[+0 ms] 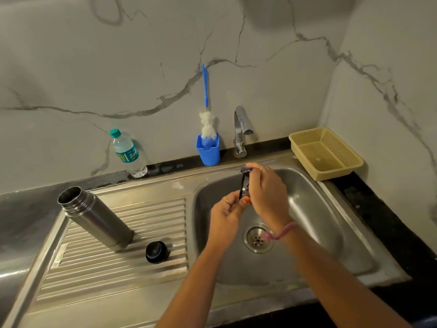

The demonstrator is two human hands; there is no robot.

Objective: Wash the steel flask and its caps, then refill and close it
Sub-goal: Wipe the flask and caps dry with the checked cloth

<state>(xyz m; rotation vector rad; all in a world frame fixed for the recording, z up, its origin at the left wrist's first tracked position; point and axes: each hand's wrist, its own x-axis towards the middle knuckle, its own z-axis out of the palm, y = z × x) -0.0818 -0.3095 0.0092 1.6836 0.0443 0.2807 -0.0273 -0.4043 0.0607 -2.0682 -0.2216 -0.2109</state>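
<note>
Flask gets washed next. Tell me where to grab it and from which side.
Wrap the steel flask around its smooth mid-body, coming from its right, the sink side. It stands upright and uncapped on the ribbed drainboard; the black cap sits low near its base.

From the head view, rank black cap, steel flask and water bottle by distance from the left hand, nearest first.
From the left hand:
1. Black cap, on the drainboard just left of the basin.
2. Steel flask, standing open, farther left.
3. Water bottle, back-left against the wall.

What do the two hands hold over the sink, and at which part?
Both hands, left hand and right hand, grip a small dark cap with a strap; the exact part held cannot be told.
</note>
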